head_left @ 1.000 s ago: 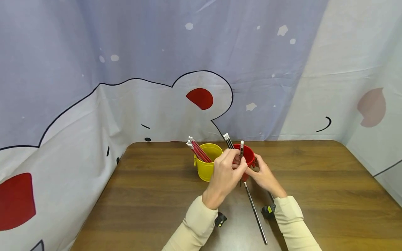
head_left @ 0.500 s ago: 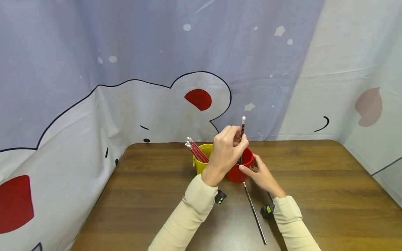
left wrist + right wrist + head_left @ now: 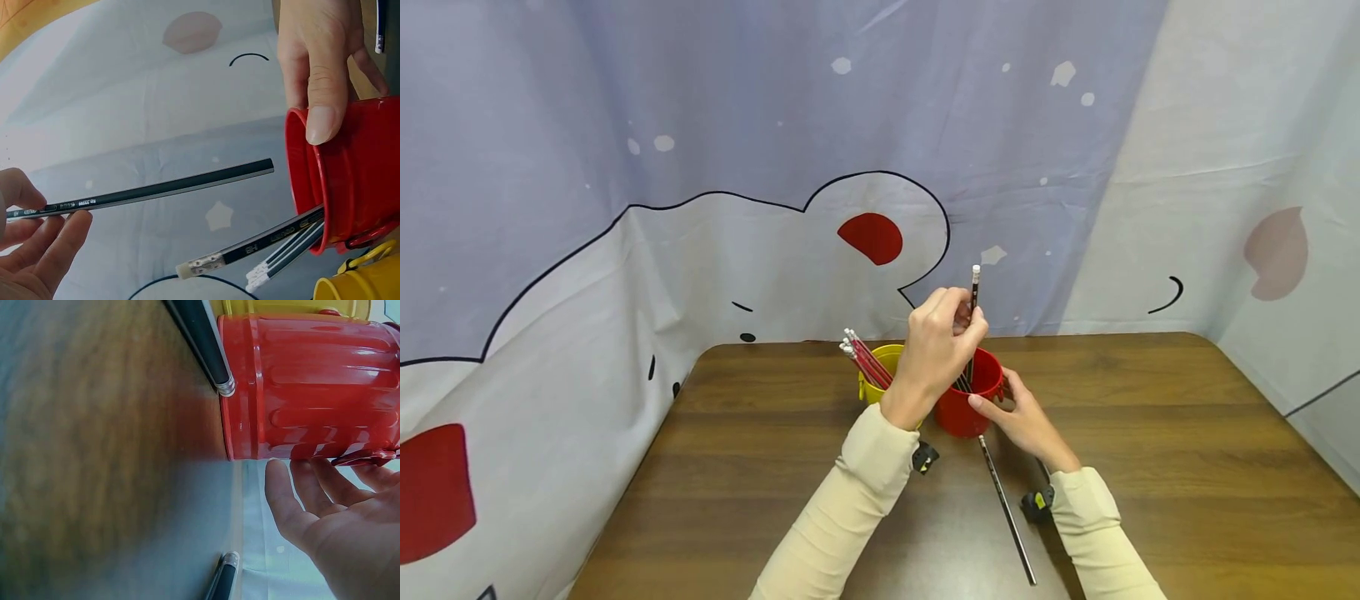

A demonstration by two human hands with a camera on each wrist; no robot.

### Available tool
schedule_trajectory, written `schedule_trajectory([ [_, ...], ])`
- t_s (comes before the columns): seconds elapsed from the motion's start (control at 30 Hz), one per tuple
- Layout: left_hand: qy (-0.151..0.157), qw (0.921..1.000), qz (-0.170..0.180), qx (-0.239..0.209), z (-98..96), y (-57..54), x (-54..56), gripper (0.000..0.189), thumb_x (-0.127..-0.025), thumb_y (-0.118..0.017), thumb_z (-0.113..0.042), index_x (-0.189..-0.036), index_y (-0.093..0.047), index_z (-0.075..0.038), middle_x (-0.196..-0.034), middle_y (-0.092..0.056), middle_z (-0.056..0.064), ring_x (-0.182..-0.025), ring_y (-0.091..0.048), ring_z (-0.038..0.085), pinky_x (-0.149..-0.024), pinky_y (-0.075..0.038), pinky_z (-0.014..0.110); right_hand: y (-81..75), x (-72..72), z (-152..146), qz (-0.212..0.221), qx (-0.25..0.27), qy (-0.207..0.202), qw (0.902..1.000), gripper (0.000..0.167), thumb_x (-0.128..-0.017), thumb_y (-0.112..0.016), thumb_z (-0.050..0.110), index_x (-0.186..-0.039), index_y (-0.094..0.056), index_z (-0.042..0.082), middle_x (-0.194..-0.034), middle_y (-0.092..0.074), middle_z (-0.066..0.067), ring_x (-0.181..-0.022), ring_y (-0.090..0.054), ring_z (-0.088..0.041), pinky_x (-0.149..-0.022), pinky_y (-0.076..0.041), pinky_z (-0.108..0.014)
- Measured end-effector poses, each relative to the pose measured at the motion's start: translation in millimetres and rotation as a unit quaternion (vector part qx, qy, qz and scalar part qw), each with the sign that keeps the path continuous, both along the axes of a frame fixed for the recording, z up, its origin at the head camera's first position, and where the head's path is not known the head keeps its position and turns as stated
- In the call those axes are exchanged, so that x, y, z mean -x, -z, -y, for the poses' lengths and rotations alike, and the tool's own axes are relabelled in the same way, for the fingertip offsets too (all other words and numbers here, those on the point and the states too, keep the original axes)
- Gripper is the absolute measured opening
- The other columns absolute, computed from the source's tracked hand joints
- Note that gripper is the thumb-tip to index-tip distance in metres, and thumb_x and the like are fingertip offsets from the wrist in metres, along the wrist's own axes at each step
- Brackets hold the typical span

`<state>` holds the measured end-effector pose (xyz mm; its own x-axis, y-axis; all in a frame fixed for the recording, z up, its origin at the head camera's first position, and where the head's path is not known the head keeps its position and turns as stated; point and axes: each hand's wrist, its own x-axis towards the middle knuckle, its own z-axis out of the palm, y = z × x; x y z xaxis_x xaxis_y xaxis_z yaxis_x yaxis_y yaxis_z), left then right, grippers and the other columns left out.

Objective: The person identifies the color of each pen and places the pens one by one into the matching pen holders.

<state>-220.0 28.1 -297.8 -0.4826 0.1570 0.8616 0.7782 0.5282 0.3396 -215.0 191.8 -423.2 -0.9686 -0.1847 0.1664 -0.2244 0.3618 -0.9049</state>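
Observation:
Thumb and fingertips of my left hand (image 3: 936, 346) pinch a black pencil (image 3: 156, 192) below its white eraser. It stands nearly upright in the head view. In the left wrist view its lower end is just outside the mouth of the red bucket (image 3: 958, 414). My right hand (image 3: 1028, 423) holds that bucket from the right, thumb at the rim and fingers along the side. Several black pencils (image 3: 275, 239) lean inside the bucket, eraser ends sticking out. One pencil (image 3: 1007, 512) lies on the table in front of it.
Left of the red bucket, partly behind my left hand, stands a yellow bucket (image 3: 871, 392) with several red pencils (image 3: 867, 358). Another black pencil (image 3: 222, 581) lies by my right wrist. A printed curtain (image 3: 760, 250) hangs behind the wooden table (image 3: 1165, 433).
My left hand has lifted the pencil from in front of the red bucket to above its mouth. My right hand keeps its place on the bucket.

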Motion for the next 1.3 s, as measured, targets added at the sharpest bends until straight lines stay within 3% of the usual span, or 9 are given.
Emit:
schedule_trajectory([
  [0.4, -0.012, 0.9990, 0.044, -0.001, -2.3, 19.4, 4.0, 0.004, -0.083, -0.058, -0.007, -0.083, -0.060, -0.003, -0.075, -0.057, 0.005, -0.065, -0.056, 0.010, -0.059, -0.044, 0.009, 32.1, 19.4, -9, -0.005, -0.001, 0.002, 1.0000, 0.064, -0.085, -0.064, 0.036, -0.137, -0.033, 0.013, -0.128, -0.048, -0.011, -0.112, -0.046, -0.029, -0.088, -0.043, -0.046],
  [0.47, -0.011, 0.9987, 0.049, -0.002, -3.4, 24.0, 4.5, 0.004, -0.083, -0.058, -0.007, -0.083, -0.060, -0.003, -0.076, -0.058, 0.005, -0.066, -0.057, 0.009, -0.060, -0.045, 0.008, 31.8, 18.8, -10, -0.007, 0.000, 0.001, 1.0000, 0.064, -0.085, -0.064, 0.037, -0.137, -0.033, 0.014, -0.128, -0.048, -0.010, -0.113, -0.046, -0.029, -0.089, -0.042, -0.047],
  [0.7, -0.018, 0.9979, 0.062, 0.008, -6.9, 41.3, 5.3, 0.005, -0.083, -0.059, -0.007, -0.085, -0.061, -0.003, -0.076, -0.058, 0.004, -0.067, -0.056, 0.010, -0.061, -0.046, 0.009, 8.2, 4.5, -3, -0.004, -0.004, -0.002, 1.0000, 0.062, -0.087, -0.063, 0.026, -0.136, -0.032, 0.005, -0.128, -0.047, -0.017, -0.112, -0.045, -0.034, -0.089, -0.041, -0.049],
  [1.3, 0.018, 0.9967, 0.078, 0.013, -2.6, 80.3, 12.7, 0.004, -0.083, -0.058, -0.006, -0.085, -0.059, -0.002, -0.078, -0.058, 0.006, -0.066, -0.059, 0.010, -0.063, -0.047, 0.006, 1.0, -1.0, 0, -0.005, -0.003, 0.001, 1.0000, 0.061, -0.086, -0.064, 0.024, -0.135, -0.033, 0.004, -0.129, -0.046, -0.018, -0.114, -0.044, -0.036, -0.091, -0.040, -0.053],
])
